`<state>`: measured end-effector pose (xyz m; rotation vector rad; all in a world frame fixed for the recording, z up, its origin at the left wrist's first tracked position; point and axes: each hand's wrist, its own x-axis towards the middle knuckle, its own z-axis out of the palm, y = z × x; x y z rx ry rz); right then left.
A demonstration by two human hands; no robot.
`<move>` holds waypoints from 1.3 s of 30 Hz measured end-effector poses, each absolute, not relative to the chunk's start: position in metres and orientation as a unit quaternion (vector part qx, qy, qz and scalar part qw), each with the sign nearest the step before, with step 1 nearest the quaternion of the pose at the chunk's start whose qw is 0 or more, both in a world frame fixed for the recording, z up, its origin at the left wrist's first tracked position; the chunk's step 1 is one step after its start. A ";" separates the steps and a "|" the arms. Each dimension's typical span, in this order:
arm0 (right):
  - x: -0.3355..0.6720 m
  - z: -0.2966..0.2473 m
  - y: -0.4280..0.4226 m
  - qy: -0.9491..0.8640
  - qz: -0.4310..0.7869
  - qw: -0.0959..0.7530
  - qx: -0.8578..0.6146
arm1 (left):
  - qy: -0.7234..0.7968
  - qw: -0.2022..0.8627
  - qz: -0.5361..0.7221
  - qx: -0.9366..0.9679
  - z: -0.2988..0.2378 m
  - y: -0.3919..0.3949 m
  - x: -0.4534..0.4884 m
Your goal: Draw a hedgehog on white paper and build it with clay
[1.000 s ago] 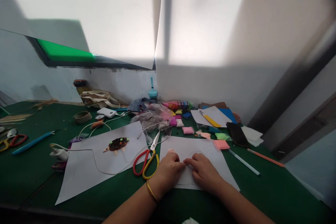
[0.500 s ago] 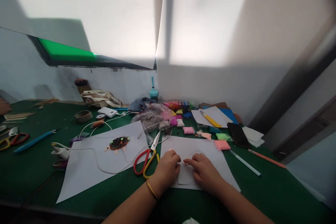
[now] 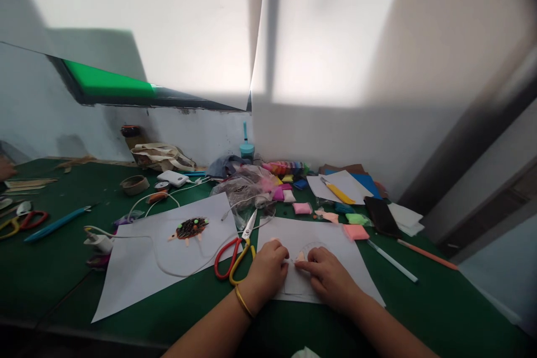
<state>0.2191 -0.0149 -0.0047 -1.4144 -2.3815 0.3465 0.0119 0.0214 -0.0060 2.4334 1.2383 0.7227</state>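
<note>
A sheet of white paper (image 3: 356, 268) lies in front of me, with a faint round pencil drawing (image 3: 323, 246) on it. My left hand (image 3: 271, 264) rests on its left part, fingers curled inward and fingertips pressed together; what they hold is too small to make out. From the other side my right hand (image 3: 329, 275) has its index finger pressed down on a small piece of peach clay (image 3: 300, 256), thumb tucked beneath and other fingers bent. Another peach bit (image 3: 274, 239) shows just behind my left knuckles. Red-and-yellow scissors (image 3: 242, 251) lie left of my left hand.
A second sheet (image 3: 142, 285) bears a clay hedgehog (image 3: 191, 229), crossed by a white cable (image 3: 153, 260). Clay packets (image 3: 302, 208), a yellow cutter (image 3: 339, 192), a dark phone-like slab (image 3: 381, 217) and a white pen (image 3: 392, 260) lie behind and right. Someone's hand (image 3: 6, 169) shows far left.
My right index fingertip has shifted slightly down, and more of the peach clay shows above it. My left hand stays nearly where it was.
</note>
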 end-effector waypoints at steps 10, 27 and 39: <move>0.215 0.003 -0.016 -0.845 0.131 0.142 -0.498 | 0.436 0.158 0.251 0.850 -0.006 0.022 0.013; 0.221 0.004 -0.010 -0.806 0.190 0.194 -0.526 | 0.428 0.157 0.254 0.853 -0.004 0.021 0.013; 0.218 0.005 -0.010 -0.817 0.161 0.167 -0.528 | 0.399 0.157 0.267 0.863 -0.009 0.022 0.013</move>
